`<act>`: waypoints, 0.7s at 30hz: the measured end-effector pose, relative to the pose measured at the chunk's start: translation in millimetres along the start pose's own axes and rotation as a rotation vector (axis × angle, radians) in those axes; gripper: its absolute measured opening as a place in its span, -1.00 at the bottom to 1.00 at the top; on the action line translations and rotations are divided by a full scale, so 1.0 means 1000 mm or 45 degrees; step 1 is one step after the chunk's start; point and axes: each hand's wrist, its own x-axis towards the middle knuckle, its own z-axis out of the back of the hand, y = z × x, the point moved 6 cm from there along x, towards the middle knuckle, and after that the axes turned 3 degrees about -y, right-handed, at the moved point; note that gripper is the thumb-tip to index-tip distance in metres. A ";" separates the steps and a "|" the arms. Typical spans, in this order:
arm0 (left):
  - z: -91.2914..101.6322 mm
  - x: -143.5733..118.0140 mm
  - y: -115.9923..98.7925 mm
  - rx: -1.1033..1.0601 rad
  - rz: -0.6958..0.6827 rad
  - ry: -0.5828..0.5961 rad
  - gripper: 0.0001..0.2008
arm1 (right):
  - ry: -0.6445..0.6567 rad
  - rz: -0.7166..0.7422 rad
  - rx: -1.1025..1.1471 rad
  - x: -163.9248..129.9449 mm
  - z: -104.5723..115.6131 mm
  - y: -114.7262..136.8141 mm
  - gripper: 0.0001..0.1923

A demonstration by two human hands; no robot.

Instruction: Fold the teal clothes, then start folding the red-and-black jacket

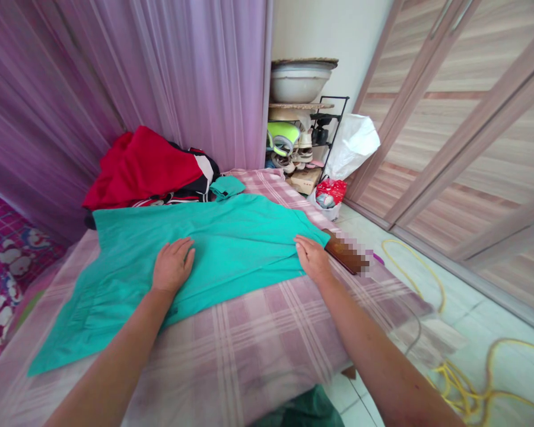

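A teal green garment (231, 222), probably a dress or long shirt, lies spread flat across the plaid cloth of the table or bed. Gathered folds show at its left end, and it narrows toward the right. My left hand (173, 264) rests palm down on its middle, fingers stretched out. At the narrow right end, my right hand (312, 256) lies on the fabric near the edge, its fingers extended. A small teal piece of cloth (228, 187), perhaps a cuff, sits behind the garment. Just right of my right hand is a flat brown item (342, 252), partly blurred out.
Red and black clothes (145, 166) are heaped at the back left, against a purple curtain (196, 77). Behind stands a shoe rack (333, 127) topped with a white basin (299, 83). Wardrobe doors (454, 118) line the right; a yellow cable (485, 385) lies on the tiles.
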 end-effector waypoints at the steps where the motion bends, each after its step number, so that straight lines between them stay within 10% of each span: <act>1: 0.005 -0.005 -0.008 -0.036 -0.035 -0.024 -0.50 | -0.047 -0.032 0.031 0.000 0.005 -0.006 -0.50; 10: -0.007 -0.052 -0.119 -0.362 -0.653 0.329 -0.60 | 0.018 -0.065 -0.008 -0.006 0.024 -0.024 -0.72; 21: -0.023 -0.058 -0.119 -0.411 -0.652 0.302 -0.65 | 0.132 -0.350 -0.240 0.003 0.014 -0.020 -0.71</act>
